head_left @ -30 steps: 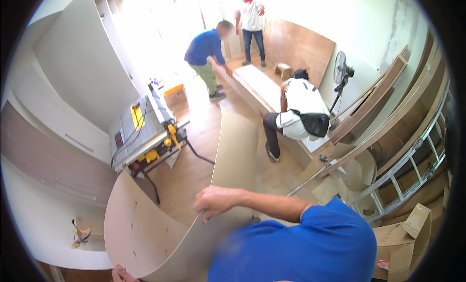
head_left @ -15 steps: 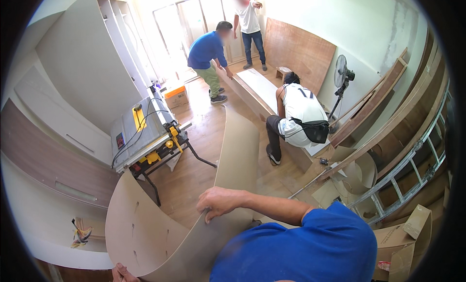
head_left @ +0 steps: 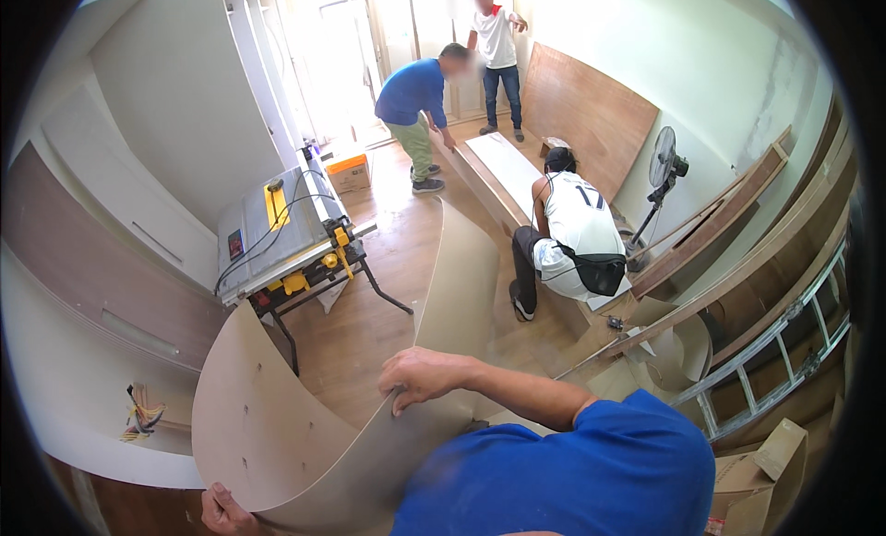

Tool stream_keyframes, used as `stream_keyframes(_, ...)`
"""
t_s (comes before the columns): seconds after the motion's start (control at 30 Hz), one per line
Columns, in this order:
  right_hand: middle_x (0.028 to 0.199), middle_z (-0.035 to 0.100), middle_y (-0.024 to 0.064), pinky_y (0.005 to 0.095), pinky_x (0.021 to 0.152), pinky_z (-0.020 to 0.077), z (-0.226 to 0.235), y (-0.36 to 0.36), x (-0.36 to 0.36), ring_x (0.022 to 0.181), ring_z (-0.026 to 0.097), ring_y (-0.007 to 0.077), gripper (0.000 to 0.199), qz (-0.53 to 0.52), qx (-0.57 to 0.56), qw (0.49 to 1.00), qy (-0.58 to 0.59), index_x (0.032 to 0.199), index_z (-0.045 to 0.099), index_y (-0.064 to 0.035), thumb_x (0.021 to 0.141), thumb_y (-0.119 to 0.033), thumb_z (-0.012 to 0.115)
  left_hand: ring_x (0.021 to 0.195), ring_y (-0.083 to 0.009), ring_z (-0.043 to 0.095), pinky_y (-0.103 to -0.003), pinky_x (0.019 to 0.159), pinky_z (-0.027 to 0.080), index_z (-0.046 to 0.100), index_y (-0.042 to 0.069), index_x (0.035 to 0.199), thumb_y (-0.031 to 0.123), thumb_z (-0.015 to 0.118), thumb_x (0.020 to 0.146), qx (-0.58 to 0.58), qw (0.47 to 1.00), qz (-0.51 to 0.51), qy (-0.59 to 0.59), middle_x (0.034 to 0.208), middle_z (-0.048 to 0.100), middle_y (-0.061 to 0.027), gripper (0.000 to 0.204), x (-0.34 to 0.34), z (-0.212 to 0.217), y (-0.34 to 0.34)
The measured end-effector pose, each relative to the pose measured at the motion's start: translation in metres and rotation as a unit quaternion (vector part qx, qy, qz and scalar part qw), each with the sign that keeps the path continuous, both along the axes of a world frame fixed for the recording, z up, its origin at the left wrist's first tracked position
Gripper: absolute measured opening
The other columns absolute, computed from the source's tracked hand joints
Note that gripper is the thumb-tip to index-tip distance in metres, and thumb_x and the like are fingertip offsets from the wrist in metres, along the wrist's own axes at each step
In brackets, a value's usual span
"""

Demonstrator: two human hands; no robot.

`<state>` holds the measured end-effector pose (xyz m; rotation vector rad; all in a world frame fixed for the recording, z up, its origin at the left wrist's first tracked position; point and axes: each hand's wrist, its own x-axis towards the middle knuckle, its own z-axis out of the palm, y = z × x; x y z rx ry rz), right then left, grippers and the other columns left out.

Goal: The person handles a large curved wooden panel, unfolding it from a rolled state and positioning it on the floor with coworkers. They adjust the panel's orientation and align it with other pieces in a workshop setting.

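Your right hand [head_left: 425,374] curls over the upper edge of a thin bent plywood sheet [head_left: 277,425], fingers gripping it firmly. Your left hand [head_left: 226,513] clasps the same sheet at its lower edge, near the bottom of the view. The sheet curves in a wide arc in front of you, standing on the wooden floor [head_left: 369,324], its far end rising upright near a seated person [head_left: 577,236].

To handle it well, keep both grips steady and flex the sheet evenly, so it neither springs back nor cracks.

Counted: one bent sheet, two hands of yours, one table saw [head_left: 281,236] on its stand, one standing fan [head_left: 663,167], three other people in the room.
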<state>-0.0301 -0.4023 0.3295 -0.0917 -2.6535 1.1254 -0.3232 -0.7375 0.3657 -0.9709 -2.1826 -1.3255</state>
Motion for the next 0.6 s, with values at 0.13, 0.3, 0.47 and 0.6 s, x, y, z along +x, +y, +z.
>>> stream_keyframes(0.13, 0.087, 0.064, 0.0138, 0.0466, 0.074, 0.0473, 0.007, -0.002, 0.003, 0.09, 0.063, 0.0346, 0.032, 0.0, 0.005, 1.0, -0.004, 0.089, 0.064, -0.0053, 0.074, -0.029, 0.081, 0.059, -0.0138, 0.045, -0.03, 0.055, 0.037, 0.053, -0.002, 0.072, 0.022, 0.056, 0.102, -0.005, 0.999, -0.016, 0.031, 0.061, 0.052, -0.0049, 0.039, 0.002, 0.004, 0.001)
stream_keyframes(0.3, 0.089, 0.064, 0.0139, 0.0457, 0.075, 0.0487, 0.011, -0.003, 0.004, 0.09, 0.063, 0.0346, 0.032, -0.001, -0.001, 1.0, -0.026, 0.091, 0.065, -0.0059, 0.075, -0.029, 0.081, 0.057, -0.0121, 0.042, -0.03, 0.054, 0.036, 0.053, -0.002, 0.072, 0.02, 0.055, 0.102, 0.013, 0.999, -0.029, 0.037, 0.06, 0.049, -0.0039, 0.038, 0.001, 0.003, 0.002)
stream_keyframes(0.47, 0.089, 0.064, 0.0137, 0.0448, 0.075, 0.0495, 0.003, -0.004, 0.003, 0.089, 0.063, 0.0343, 0.032, -0.008, 0.006, 1.0, -0.002, 0.091, 0.065, -0.0061, 0.075, -0.029, 0.081, 0.056, -0.0103, 0.039, -0.029, 0.052, 0.033, 0.052, -0.001, 0.071, 0.018, 0.056, 0.102, 0.023, 0.999, -0.046, -0.001, 0.058, 0.047, -0.0019, 0.036, 0.004, 0.006, 0.004)
stream_keyframes(0.6, 0.088, 0.064, 0.0134, 0.0449, 0.074, 0.0496, 0.007, -0.005, 0.005, 0.087, 0.063, 0.0341, 0.032, -0.01, 0.0, 1.0, -0.02, 0.091, 0.065, -0.0061, 0.075, -0.029, 0.081, 0.054, -0.0112, 0.038, -0.029, 0.051, 0.033, 0.049, 0.001, 0.069, 0.015, 0.057, 0.101, 0.023, 0.998, -0.048, 0.013, 0.057, 0.047, -0.0035, 0.035, 0.001, 0.003, 0.007)
